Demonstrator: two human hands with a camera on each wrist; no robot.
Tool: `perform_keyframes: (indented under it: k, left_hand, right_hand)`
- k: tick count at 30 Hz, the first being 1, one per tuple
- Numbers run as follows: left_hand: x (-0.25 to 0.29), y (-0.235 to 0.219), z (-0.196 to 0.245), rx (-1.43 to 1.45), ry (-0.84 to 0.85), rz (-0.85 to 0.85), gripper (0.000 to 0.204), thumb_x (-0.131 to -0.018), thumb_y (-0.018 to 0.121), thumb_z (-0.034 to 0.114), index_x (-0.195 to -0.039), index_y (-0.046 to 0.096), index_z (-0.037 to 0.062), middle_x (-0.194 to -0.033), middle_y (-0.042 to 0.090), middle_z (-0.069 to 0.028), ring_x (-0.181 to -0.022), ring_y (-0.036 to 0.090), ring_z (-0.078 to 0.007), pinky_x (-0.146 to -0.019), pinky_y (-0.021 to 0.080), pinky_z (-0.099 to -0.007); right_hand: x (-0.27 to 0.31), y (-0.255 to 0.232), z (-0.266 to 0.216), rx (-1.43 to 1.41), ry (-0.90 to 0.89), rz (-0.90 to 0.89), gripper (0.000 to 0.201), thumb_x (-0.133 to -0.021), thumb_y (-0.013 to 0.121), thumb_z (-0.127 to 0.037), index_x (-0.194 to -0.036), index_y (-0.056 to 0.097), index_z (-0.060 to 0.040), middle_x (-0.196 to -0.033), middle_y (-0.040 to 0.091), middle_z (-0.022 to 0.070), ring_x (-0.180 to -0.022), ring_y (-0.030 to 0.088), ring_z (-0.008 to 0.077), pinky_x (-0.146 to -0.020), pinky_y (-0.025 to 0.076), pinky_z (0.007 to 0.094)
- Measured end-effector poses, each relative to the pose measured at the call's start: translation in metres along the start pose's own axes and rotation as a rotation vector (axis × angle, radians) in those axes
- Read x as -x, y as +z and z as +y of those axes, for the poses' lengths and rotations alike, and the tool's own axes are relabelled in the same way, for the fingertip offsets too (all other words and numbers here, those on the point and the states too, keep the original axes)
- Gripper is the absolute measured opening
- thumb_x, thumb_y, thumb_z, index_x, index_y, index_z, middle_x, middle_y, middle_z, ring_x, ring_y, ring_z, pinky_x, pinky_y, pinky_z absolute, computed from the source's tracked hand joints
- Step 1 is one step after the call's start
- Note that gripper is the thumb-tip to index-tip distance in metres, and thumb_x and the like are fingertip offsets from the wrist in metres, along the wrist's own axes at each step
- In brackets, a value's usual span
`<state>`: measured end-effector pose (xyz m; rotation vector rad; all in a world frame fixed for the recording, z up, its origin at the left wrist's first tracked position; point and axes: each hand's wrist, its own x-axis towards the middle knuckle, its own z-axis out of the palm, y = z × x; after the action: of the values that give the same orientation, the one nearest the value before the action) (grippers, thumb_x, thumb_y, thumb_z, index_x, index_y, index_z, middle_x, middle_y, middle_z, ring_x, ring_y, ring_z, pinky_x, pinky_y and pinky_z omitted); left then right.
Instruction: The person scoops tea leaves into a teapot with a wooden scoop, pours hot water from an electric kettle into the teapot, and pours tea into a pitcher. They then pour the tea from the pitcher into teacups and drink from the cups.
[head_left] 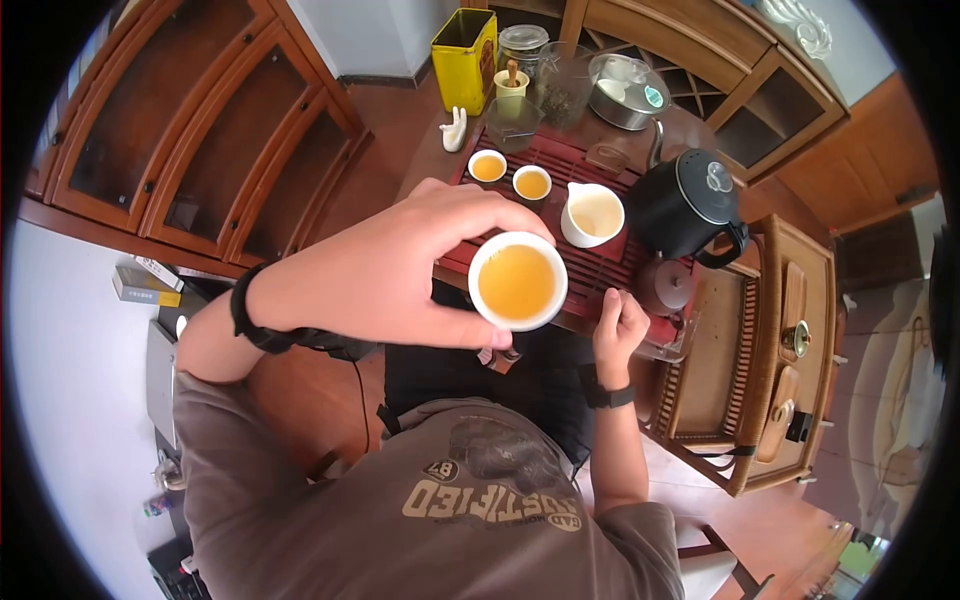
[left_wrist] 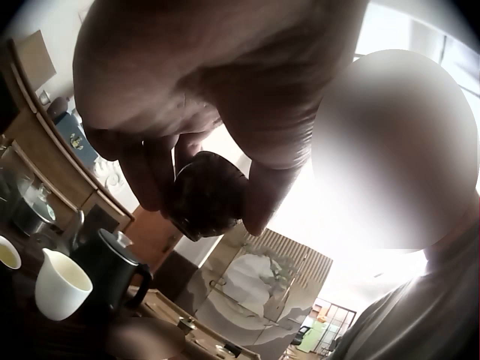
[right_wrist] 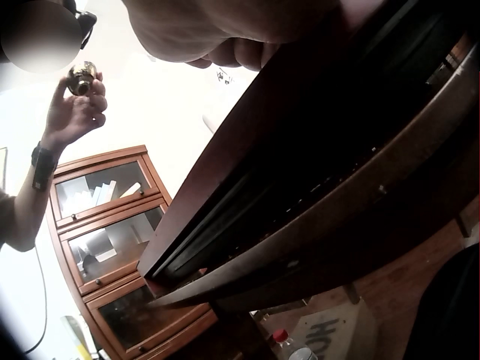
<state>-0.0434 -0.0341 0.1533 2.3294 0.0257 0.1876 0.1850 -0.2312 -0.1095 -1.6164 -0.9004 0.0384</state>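
Note:
My left hand [head_left: 405, 260] holds a white-rimmed cup [head_left: 518, 282] of amber tea between thumb and fingers, above the front of the red slatted tray [head_left: 540, 150]. Seen from the left wrist, the hand [left_wrist: 217, 82] grips the cup's dark outside [left_wrist: 208, 196] near a person's blurred head. The right wrist view shows this cup [right_wrist: 82, 78] raised beside the head. My right hand [head_left: 620, 330] rests at the table edge by a brown teapot [head_left: 666, 286], fingers loosely curled around nothing. Two filled cups [head_left: 487, 168] and a white pitcher [head_left: 593, 215] stand on the tray.
A black kettle [head_left: 690, 205] stands right of the pitcher. Behind the tray are a yellow tin [head_left: 465, 62], glass jars and a round lidded container [head_left: 628, 92]. A small white hand figurine [head_left: 454, 130] stands at the back left. A rattan shelf [head_left: 715, 350] is at the right.

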Motion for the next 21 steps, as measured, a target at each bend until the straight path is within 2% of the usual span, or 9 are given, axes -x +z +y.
perform_keyframes:
  k: [3, 5, 8, 10, 12, 14, 16, 17, 21]
  left_hand:
    - [-0.001, 0.012, -0.023, -0.016, -0.055, 0.085, 0.069, -0.078, 0.092, 0.024, -0.137, 0.060, 0.0090, -0.133, 0.066, -0.0058, -0.122, 0.060, -0.0226, -0.108, 0.037, -0.0385]
    - [-0.001, 0.026, -0.046, 0.031, -0.153, 0.188, 0.067, -0.080, 0.090, 0.021, -0.138, 0.059, 0.0088, -0.136, 0.063, -0.0078, -0.126, 0.058, -0.0246, -0.113, 0.037, -0.0393]
    - [-0.003, 0.043, -0.077, 0.133, -0.210, 0.256, 0.064, -0.083, 0.089, 0.018, -0.138, 0.057, 0.0078, -0.137, 0.062, -0.0093, -0.129, 0.057, -0.0247, -0.113, 0.040, -0.0401]
    - [-0.003, 0.055, -0.093, 0.108, -0.229, 0.260, 0.063, -0.083, 0.088, 0.015, -0.138, 0.057, 0.0062, -0.136, 0.062, -0.0098, -0.129, 0.057, -0.0247, -0.112, 0.041, -0.0406]
    - [-0.002, 0.071, -0.117, 0.027, -0.232, 0.344, 0.063, -0.083, 0.088, 0.014, -0.137, 0.056, 0.0053, -0.135, 0.062, -0.0102, -0.128, 0.059, -0.0250, -0.112, 0.042, -0.0408]
    - [0.001, 0.089, -0.141, 0.072, -0.248, 0.376, 0.063, -0.083, 0.088, 0.018, -0.137, 0.057, 0.0067, -0.135, 0.061, -0.0098, -0.129, 0.056, -0.0276, -0.112, 0.040, -0.0427]
    - [0.000, 0.101, -0.150, -0.154, -0.270, 0.445, 0.063, -0.082, 0.088, 0.023, -0.137, 0.058, 0.0096, -0.134, 0.059, -0.0094, -0.131, 0.052, -0.0303, -0.113, 0.037, -0.0449]
    - [-0.001, 0.108, -0.156, -0.141, -0.288, 0.465, 0.061, -0.082, 0.087, 0.026, -0.135, 0.060, 0.0119, -0.133, 0.058, -0.0086, -0.131, 0.049, -0.0309, -0.113, 0.034, -0.0461]
    - [-0.007, 0.125, -0.174, -0.167, -0.307, 0.535, 0.057, -0.082, 0.087, 0.028, -0.131, 0.062, 0.0130, -0.129, 0.060, -0.0069, -0.127, 0.051, -0.0306, -0.111, 0.033, -0.0456]
  right_hand:
    - [-0.001, 0.000, -0.001, -0.003, -0.009, 0.001, 0.031, -0.099, 0.063, -0.007, -0.071, 0.053, 0.0017, -0.062, 0.048, 0.0108, -0.055, 0.045, 0.0211, -0.056, 0.038, 0.0350]
    - [-0.001, -0.001, -0.002, 0.023, -0.013, -0.018, 0.031, -0.099, 0.064, -0.007, -0.071, 0.053, 0.0015, -0.062, 0.048, 0.0116, -0.055, 0.045, 0.0230, -0.056, 0.038, 0.0358]
    - [-0.001, -0.002, -0.002, 0.031, -0.033, -0.022, 0.032, -0.099, 0.064, -0.007, -0.070, 0.052, 0.0013, -0.061, 0.046, 0.0119, -0.054, 0.045, 0.0244, -0.055, 0.038, 0.0363]
    - [-0.002, -0.001, -0.004, 0.024, -0.040, -0.013, 0.032, -0.099, 0.064, -0.007, -0.070, 0.052, 0.0014, -0.061, 0.046, 0.0120, -0.054, 0.044, 0.0247, -0.055, 0.037, 0.0365]
    - [-0.003, 0.000, -0.005, 0.018, -0.046, -0.002, 0.032, -0.099, 0.064, -0.006, -0.070, 0.051, 0.0014, -0.061, 0.045, 0.0121, -0.054, 0.043, 0.0250, -0.055, 0.037, 0.0366]
    - [-0.003, 0.000, -0.007, 0.024, -0.056, -0.006, 0.033, -0.098, 0.064, -0.005, -0.069, 0.049, 0.0012, -0.061, 0.043, 0.0123, -0.053, 0.040, 0.0248, -0.054, 0.035, 0.0369]
    - [-0.003, 0.000, -0.006, 0.027, -0.055, -0.001, 0.034, -0.098, 0.064, -0.005, -0.069, 0.048, 0.0010, -0.061, 0.042, 0.0123, -0.053, 0.039, 0.0246, -0.054, 0.034, 0.0371]
    - [-0.003, 0.001, -0.006, 0.031, -0.057, -0.001, 0.035, -0.098, 0.065, -0.004, -0.069, 0.046, 0.0007, -0.060, 0.040, 0.0123, -0.053, 0.038, 0.0245, -0.053, 0.033, 0.0372]
    - [-0.003, 0.002, -0.004, 0.024, -0.062, 0.010, 0.036, -0.097, 0.065, -0.004, -0.068, 0.044, 0.0000, -0.060, 0.038, 0.0120, -0.052, 0.036, 0.0243, -0.053, 0.032, 0.0376]
